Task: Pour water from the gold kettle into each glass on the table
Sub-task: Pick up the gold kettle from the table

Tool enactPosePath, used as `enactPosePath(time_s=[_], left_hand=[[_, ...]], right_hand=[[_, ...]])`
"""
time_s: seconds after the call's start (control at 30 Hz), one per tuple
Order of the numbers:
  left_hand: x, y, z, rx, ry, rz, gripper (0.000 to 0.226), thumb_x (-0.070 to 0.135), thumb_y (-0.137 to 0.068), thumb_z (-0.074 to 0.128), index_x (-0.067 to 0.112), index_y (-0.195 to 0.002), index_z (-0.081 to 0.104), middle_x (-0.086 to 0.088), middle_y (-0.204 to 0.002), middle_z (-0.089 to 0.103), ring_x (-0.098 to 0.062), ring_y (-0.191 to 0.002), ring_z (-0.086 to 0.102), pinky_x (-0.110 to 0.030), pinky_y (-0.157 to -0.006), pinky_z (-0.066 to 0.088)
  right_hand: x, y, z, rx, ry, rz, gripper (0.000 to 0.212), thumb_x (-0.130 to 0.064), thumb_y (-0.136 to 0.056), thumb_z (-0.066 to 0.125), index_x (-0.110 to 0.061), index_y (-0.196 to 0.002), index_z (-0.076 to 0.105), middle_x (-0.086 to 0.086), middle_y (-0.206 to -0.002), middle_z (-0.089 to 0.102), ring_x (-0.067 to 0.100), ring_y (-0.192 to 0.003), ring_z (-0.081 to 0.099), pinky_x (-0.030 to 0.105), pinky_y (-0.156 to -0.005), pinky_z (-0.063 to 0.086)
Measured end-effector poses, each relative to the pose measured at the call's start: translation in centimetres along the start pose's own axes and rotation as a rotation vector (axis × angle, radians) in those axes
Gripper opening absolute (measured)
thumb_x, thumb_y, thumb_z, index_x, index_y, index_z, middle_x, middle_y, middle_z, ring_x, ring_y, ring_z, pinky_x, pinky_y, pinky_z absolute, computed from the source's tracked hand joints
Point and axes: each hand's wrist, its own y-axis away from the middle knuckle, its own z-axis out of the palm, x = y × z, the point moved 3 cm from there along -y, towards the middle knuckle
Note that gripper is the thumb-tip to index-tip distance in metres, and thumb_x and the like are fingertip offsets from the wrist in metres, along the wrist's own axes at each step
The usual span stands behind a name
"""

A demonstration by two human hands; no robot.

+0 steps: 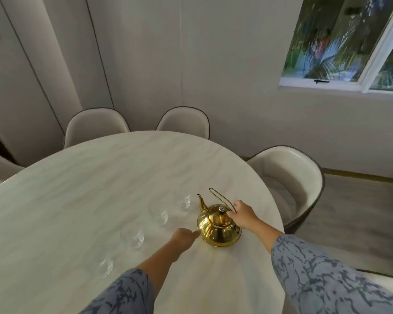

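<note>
The gold kettle (218,230) stands upright on the pale marble table (89,189), its spout pointing away and to the left. My right hand (244,214) grips the thin wire handle, which is raised above the lid. My left hand (184,240) rests against the kettle's left side with a finger touching the body. Several clear glasses stand in a curved row to the left of the kettle: one far (184,201), one nearer (160,215), another (133,237) and the closest (103,265). They are faint and I cannot tell whether they hold water.
Cream upholstered chairs ring the table: two at the far side (95,125) (184,120) and one at the right (293,175). The table's right edge runs just right of the kettle. A window (340,46) is in the wall at upper right.
</note>
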Motion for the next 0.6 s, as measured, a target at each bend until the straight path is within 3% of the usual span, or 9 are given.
enactPosePath(time_s=[0.1, 0.27, 0.37, 0.47, 0.6], left_hand=[[0.3, -2.5, 1.1, -0.018, 0.030, -0.053, 0.053, 0.046, -0.093, 0.059, 0.003, -0.122, 0.060, -0.010, -0.114, 0.057, -0.026, -0.104, 0.054, -0.036, -0.089, 0.043], [1.5, -5.2, 2.6, -0.006, 0.091, -0.137, 0.066, 0.053, -0.091, 0.057, 0.007, -0.137, 0.048, -0.009, -0.119, 0.056, -0.026, -0.111, 0.055, -0.037, -0.087, 0.047], [1.9, -6.7, 3.5, -0.005, 0.173, -0.180, 0.073, 0.054, -0.090, 0.058, 0.011, -0.144, 0.035, -0.012, -0.138, 0.050, -0.030, -0.128, 0.049, -0.046, -0.102, 0.045], [2.4, -7.9, 4.2, 0.009, 0.228, -0.230, 0.081, 0.060, -0.087, 0.058, 0.013, -0.146, 0.029, -0.011, -0.146, 0.045, -0.031, -0.133, 0.046, -0.049, -0.104, 0.045], [2.6, -9.0, 5.3, 0.022, 0.325, -0.282, 0.090, 0.067, -0.080, 0.062, 0.017, -0.146, 0.027, -0.010, -0.148, 0.043, -0.033, -0.134, 0.044, -0.053, -0.105, 0.046]], right_hand=[[0.1, -1.1, 0.4, -0.019, -0.073, -0.038, 0.034, -0.037, -0.097, 0.059, -0.008, -0.116, 0.060, 0.007, -0.108, 0.065, 0.017, -0.094, 0.061, 0.024, -0.075, 0.049], [0.3, -1.9, 1.6, 0.004, -0.335, -0.051, 0.048, -0.057, -0.092, 0.054, -0.011, -0.083, 0.063, -0.002, -0.062, 0.062, 0.010, -0.059, 0.060, 0.021, -0.059, 0.050], [0.6, -2.2, 2.2, 0.022, -0.482, -0.073, 0.053, -0.060, -0.090, 0.050, -0.014, -0.064, 0.052, -0.002, -0.049, 0.048, 0.009, -0.044, 0.045, 0.020, -0.048, 0.041], [0.8, -2.8, 2.6, 0.073, -0.591, -0.067, 0.054, -0.048, -0.096, 0.053, -0.016, -0.053, 0.042, -0.003, -0.046, 0.037, 0.009, -0.041, 0.035, 0.017, -0.042, 0.033], [0.8, -3.4, 2.6, 0.111, -0.657, -0.067, 0.053, -0.039, -0.096, 0.061, -0.012, -0.051, 0.047, -0.001, -0.045, 0.038, 0.010, -0.040, 0.035, 0.019, -0.043, 0.033]])
